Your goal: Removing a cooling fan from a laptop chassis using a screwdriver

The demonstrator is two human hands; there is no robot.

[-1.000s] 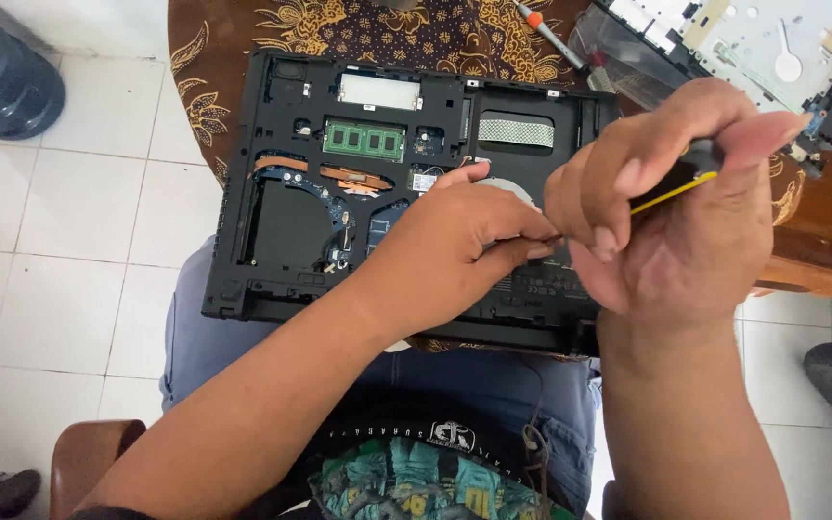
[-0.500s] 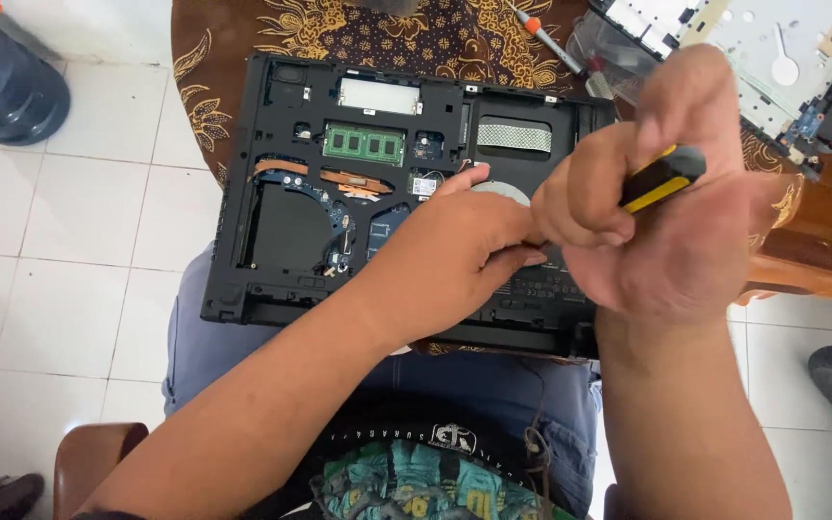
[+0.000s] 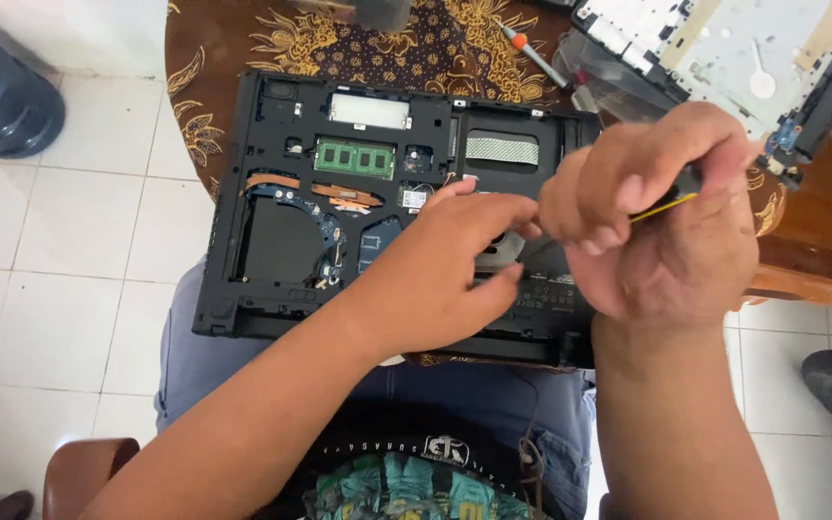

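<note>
While the opened black laptop base (image 3: 281, 241) lies across our lap and the table edge, our left hand (image 3: 440, 265) rests on it with fingers pinched, our right hand (image 3: 666, 221) fisted round a yellow-and-black screwdriver (image 3: 671, 197) just beside. Beyond, another screwdriver (image 3: 530, 53) lies on the patterned tablecloth (image 3: 233, 39).

Your right hand (image 3: 671, 217) grips a yellow-and-black screwdriver (image 3: 666, 200) over the opened laptop base (image 3: 272, 241); your left hand (image 3: 435, 270) rests on it, beside the screwdriver.
</note>
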